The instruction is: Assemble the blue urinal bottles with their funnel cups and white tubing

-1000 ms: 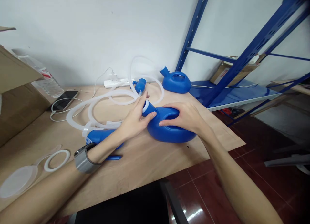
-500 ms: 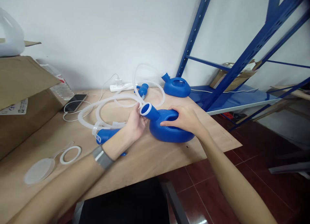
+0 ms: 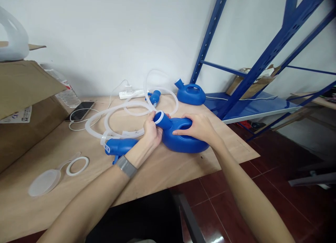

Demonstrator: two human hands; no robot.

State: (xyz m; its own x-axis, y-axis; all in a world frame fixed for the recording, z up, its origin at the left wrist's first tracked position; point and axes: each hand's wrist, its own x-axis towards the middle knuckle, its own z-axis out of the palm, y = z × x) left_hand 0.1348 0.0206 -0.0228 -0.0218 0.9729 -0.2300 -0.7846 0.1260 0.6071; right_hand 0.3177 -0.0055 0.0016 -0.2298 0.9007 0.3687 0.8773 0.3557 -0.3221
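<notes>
On the right half of the wooden tabletop (image 3: 238, 148), near its front edge, stands a blue plastic jug (image 3: 185, 145) with an angled spout, its open, white-rimmed mouth facing up and to the left. Right hand (image 3: 201, 129): clamped over the jug's handle, thumb on the near face. Left hand (image 3: 153, 132): curled about the spout's neck from below; most of its fingers are hidden, so firmness cannot be told. A grey mesh band (image 3: 126, 166) is on the left wrist.

Left of the jug lies a blue cylindrical fitting (image 3: 119, 146), with looped translucent hose (image 3: 88, 125) behind. Further left: a translucent round lid (image 3: 45, 182) beside a white ring (image 3: 76, 174). A second blue jug (image 3: 191, 96) stands by the wall.
</notes>
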